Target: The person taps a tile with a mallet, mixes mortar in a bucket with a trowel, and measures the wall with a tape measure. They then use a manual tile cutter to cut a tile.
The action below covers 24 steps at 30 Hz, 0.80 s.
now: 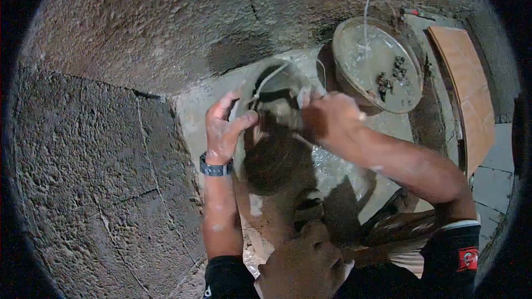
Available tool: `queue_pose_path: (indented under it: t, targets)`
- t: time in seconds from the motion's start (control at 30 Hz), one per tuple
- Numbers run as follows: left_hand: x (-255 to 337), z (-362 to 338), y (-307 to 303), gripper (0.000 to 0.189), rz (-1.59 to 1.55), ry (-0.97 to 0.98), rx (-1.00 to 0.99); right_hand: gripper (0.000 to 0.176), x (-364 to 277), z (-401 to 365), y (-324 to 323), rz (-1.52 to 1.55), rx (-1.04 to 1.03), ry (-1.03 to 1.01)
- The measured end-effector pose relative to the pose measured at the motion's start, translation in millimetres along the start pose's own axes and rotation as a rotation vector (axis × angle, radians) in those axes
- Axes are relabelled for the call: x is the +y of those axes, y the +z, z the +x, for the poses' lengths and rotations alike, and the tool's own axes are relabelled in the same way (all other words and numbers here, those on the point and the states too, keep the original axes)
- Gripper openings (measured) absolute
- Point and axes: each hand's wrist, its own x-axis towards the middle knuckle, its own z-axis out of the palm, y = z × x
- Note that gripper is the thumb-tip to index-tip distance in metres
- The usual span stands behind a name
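A dark, motion-blurred bucket (277, 163) is between my hands, its pale thin handle (271, 79) arching over the far side. On its left side, my left hand (224, 127) has the thumb toward the bucket and the fingers on the outer side. My right hand (332, 113) is closed at the opposite edge, its fingers partly smeared by motion. Pale smears mark both hands. The bucket's contents are too blurred and dark to make out.
A round tub (354, 72) of greyish liquid with dark lumps stands at the right. Beyond it lie a red-and-black tool (418, 14) and an orange-brown tile panel (468, 94). Rough walls (100, 171) enclose the left and far sides. The pale floor (338, 171) looks wet.
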Motion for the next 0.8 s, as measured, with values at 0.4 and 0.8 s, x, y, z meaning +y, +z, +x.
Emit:
queue_pose_path:
  t: [0.4, 0.8]
  targets:
    - [-1, -2, 41, 0.055, 0.378, 0.217, -0.016, 0.026, -18, -79, 93, 0.665, 0.059, -0.454]
    - [-41, -18, -75, 0.047, -0.268, 0.01, 0.373, 0.036, 49, -199, 29, 1.491, -0.043, 0.545]
